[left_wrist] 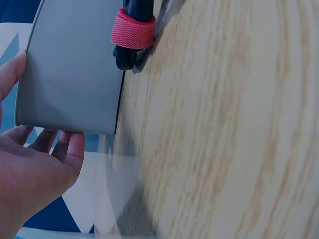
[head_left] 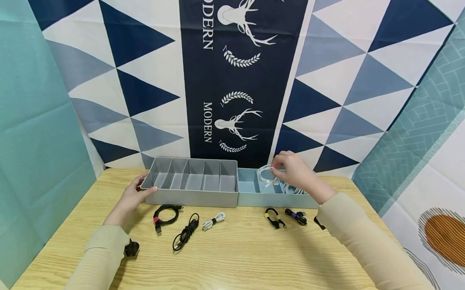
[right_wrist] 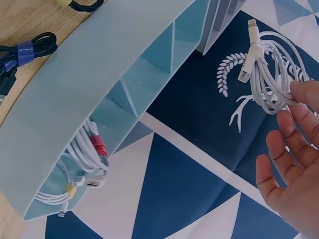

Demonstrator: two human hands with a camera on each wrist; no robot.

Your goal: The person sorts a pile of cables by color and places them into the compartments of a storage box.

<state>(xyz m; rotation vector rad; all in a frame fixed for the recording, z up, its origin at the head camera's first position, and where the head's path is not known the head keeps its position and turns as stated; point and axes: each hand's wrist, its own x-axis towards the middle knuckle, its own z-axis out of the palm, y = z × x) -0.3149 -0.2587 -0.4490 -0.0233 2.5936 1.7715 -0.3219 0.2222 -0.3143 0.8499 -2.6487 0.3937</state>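
My right hand (head_left: pixel 290 169) pinches a coiled white charging cable (right_wrist: pixel 271 74) between thumb and forefinger, up above the light blue divided box (head_left: pixel 277 200). The coil is tied in the middle, and its two plugs point away from the fingers. At the left, my left hand (head_left: pixel 131 196) grips the near left corner of the grey divided box (head_left: pixel 198 199), thumb at the front wall and fingers against the end wall (left_wrist: pixel 70 99). More white cables (right_wrist: pixel 87 154), one with a red strap, lie in the blue box's right end.
On the wooden table (head_left: pixel 226 267), before the grey box, lie a black cable with a red strap (head_left: pixel 165 220), a black cable (head_left: pixel 186 232) and a white cable (head_left: pixel 214 220). Black cables with yellow (head_left: pixel 274 218) and blue straps (head_left: pixel 296 216) lie before the blue box. A patterned cloth (head_left: pixel 236 75) hangs behind.
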